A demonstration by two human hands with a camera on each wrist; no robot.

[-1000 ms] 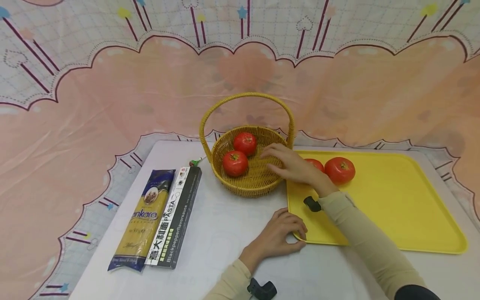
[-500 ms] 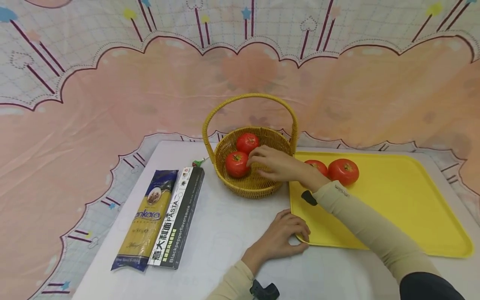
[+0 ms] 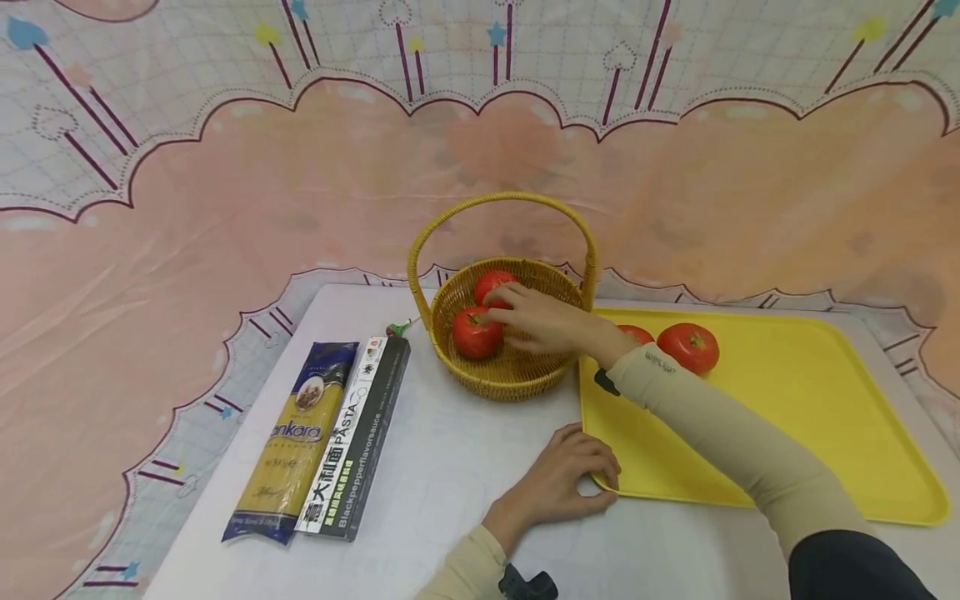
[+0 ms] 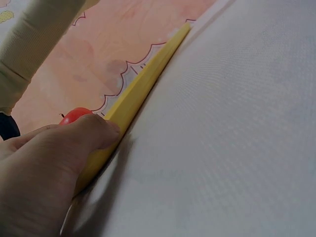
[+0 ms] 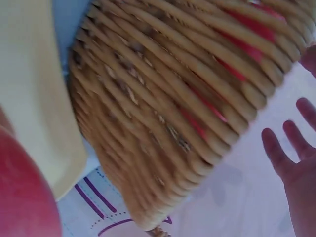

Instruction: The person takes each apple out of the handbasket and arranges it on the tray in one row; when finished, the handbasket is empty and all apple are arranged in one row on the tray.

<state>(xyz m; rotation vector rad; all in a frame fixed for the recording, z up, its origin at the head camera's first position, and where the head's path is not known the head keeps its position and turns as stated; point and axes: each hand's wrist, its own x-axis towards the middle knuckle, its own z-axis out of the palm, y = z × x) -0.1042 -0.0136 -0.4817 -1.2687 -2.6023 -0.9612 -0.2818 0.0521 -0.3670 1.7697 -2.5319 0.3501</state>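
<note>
My left hand (image 3: 558,479) pinches the near left corner of the yellow tray (image 3: 795,400); in the left wrist view the thumb lies along the tray's outer wall (image 4: 148,81). My right hand (image 3: 551,321) reaches over the woven basket (image 3: 510,390), its fingers loosely bent over two red tomatoes. The front tomato (image 3: 474,340) and the back tomato (image 3: 493,282) lie in the basket's left half, partly covered by the fingers. Contact with them cannot be told. In the right wrist view the fingers (image 5: 279,153) are spread beside the basket's rim (image 5: 237,128).
Two more tomatoes, one in plain view (image 3: 688,347) and one partly hidden (image 3: 636,333), lie at the tray's left. A pasta bag (image 3: 296,442) and a black-and-white pasta box (image 3: 356,442) lie at left. The basket's tall handle (image 3: 502,198) arches overhead. A patterned cloth hangs behind.
My right hand has moved left across the basket, from its right side to over the tomatoes. The left hand stays at the tray corner. The view has shifted slightly.
</note>
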